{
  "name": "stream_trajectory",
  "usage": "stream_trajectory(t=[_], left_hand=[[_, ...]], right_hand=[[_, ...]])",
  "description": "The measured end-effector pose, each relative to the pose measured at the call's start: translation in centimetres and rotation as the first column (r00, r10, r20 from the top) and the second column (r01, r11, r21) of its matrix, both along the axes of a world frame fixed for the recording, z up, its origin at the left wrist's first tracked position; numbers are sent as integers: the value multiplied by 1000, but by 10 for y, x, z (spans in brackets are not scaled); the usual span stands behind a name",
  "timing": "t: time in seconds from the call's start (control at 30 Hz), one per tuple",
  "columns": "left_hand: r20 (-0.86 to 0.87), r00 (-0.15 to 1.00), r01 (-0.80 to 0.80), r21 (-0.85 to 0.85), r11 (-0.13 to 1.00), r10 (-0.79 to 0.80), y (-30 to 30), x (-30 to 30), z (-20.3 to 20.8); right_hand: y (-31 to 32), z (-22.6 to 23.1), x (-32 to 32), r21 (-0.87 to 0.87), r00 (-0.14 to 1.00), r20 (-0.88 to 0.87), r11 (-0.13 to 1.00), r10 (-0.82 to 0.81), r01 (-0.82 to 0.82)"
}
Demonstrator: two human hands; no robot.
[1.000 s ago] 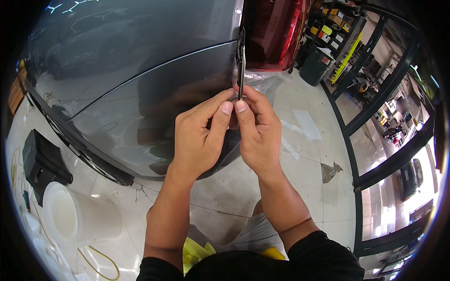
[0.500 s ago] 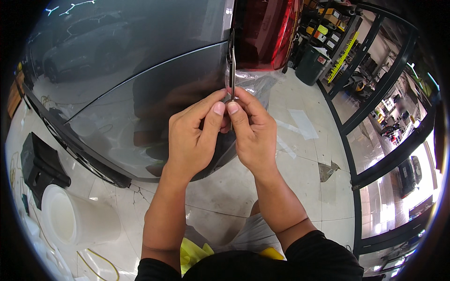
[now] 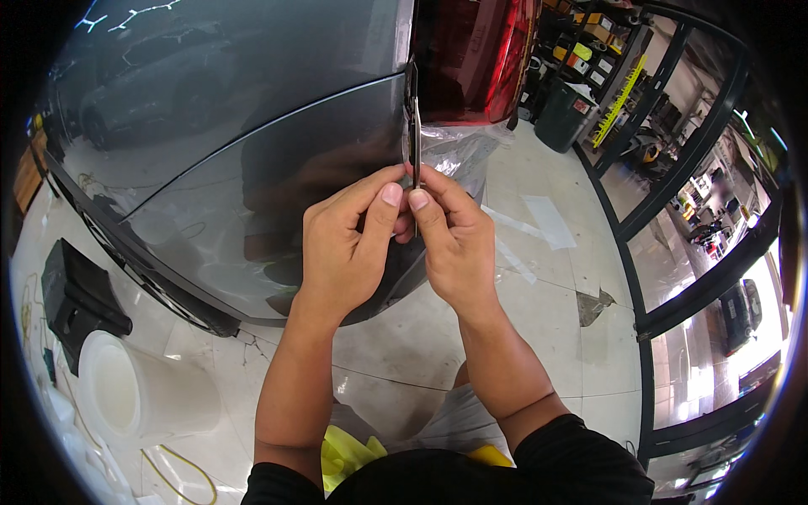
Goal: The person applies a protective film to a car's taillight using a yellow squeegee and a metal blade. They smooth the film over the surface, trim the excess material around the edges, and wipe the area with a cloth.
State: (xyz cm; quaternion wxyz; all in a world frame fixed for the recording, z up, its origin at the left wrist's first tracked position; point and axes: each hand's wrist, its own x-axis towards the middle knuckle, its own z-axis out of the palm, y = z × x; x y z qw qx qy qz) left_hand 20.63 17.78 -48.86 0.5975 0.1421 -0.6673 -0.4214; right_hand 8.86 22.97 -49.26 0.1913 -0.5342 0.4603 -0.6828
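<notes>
A thin dark strip (image 3: 416, 139) with a pale edge stands along the rear edge of a dark grey car panel (image 3: 337, 126), beside the red tail light (image 3: 471, 63). My right hand (image 3: 459, 244) is closed on the strip's near end, its thumb lying along it. From the other side my left hand (image 3: 349, 244) is also closed, its fingertips meeting the strip at the panel edge. Some curled fingers are hidden behind the thumbs. Clear plastic sheeting (image 3: 459, 147) hangs below the tail light, just past my right fingers.
At the lower left stand a white bucket (image 3: 160, 396) and a black plastic part (image 3: 84, 299) on the tiled floor (image 3: 539, 353). A dark bin (image 3: 564, 118) and shelves with boxes are at the back right. Dark-framed glass doors (image 3: 635, 278) line the right side.
Both hands and the strip have come very slightly nearer, the strip's far tip sitting a little lower along the panel edge. Both hands keep their grip.
</notes>
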Motion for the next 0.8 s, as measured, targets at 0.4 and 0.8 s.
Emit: stream_trajectory(t=[0.4,0.8], left_hand=[[13,999,-47,16,999,47,-2,-3,-7],[40,996,-81,1,997,81,-3,-5,-8]], right_hand=[[0,-9,-3,7,1000,-13,1000,-15,16],[3,-13,-7,38,997,-48,998,-52,54]])
